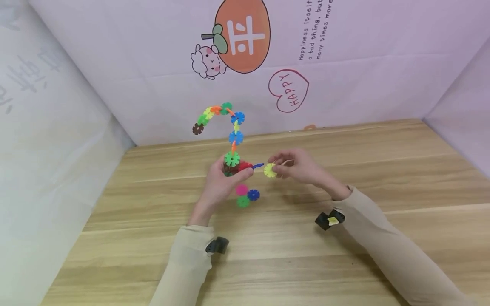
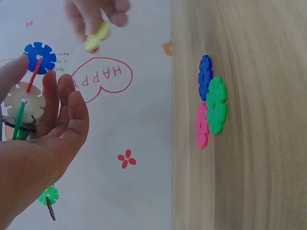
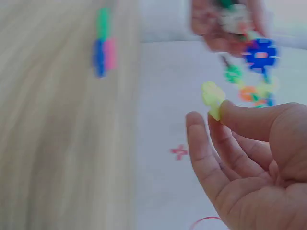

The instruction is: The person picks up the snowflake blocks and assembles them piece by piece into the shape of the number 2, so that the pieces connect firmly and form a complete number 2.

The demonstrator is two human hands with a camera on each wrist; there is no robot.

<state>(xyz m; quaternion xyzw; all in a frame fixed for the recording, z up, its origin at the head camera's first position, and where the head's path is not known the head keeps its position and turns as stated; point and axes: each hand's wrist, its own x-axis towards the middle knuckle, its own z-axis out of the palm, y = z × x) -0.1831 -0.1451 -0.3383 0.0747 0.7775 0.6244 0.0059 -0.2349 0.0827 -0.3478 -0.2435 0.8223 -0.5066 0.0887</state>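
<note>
My left hand [image 1: 221, 183] grips a chain of slotted plastic discs [image 1: 235, 138] near its lower end. From there the chain rises and curves over to the left, ending in a brown disc [image 1: 197, 128]. A red disc [image 1: 245, 167] and a blue disc [image 1: 258, 165], seen nearly edge-on, stick out beside the left thumb. In the left wrist view, a whitish disc [image 2: 25, 101] shows near the left palm. My right hand [image 1: 300, 167] pinches a yellow slotted disc [image 1: 269, 170] between thumb and finger, a small gap away from the blue one.
On the wooden table [image 1: 291, 255], below the hands, lie three loose discs: pink [image 1: 242, 189], dark blue [image 1: 253, 195] and green [image 1: 243, 201]. A pale printed cloth [image 1: 160, 51] hangs behind the table. Small dark cameras sit on the left sleeve [image 1: 191, 244] and right sleeve [image 1: 367, 212].
</note>
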